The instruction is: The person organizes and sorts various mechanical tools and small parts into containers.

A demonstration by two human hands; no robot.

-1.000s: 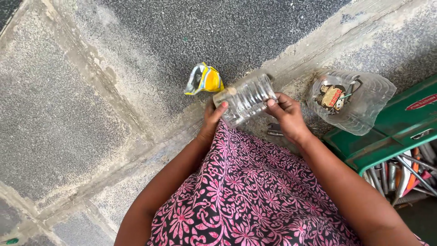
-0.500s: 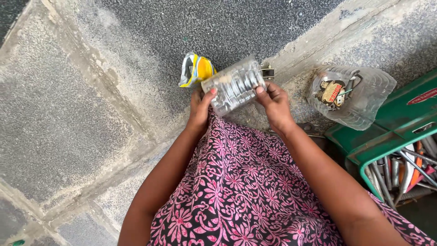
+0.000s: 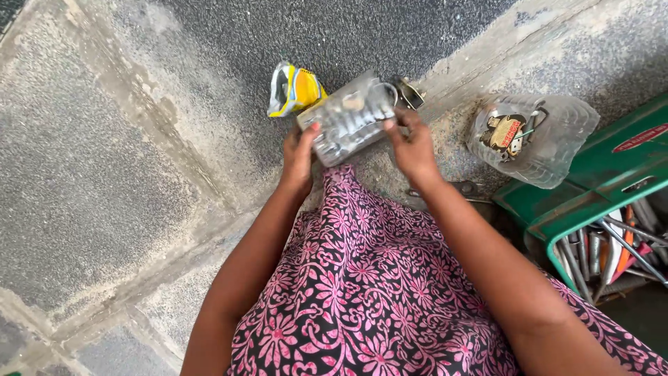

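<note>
I hold a clear ribbed plastic jar (image 3: 348, 115) lying on its side between both hands, above the concrete floor. My left hand (image 3: 299, 157) grips its near left end. My right hand (image 3: 412, 143) grips its right end by the open mouth. A crumpled yellow and white wrapper (image 3: 293, 89) lies on the floor just behind the jar. A small dark metal part (image 3: 409, 92) sits by the jar's mouth. My lap in pink flowered cloth (image 3: 376, 292) fills the lower middle.
A second clear plastic container (image 3: 532, 138) holding small metal bits lies on its side at the right. A green metal toolbox (image 3: 598, 188) with several hand tools in its tray stands at the right edge. A metal tool (image 3: 466, 191) lies by my right wrist.
Both hands have carried the jar slightly up and away from my lap, tilting it. The small metal part by its mouth has come into view.
</note>
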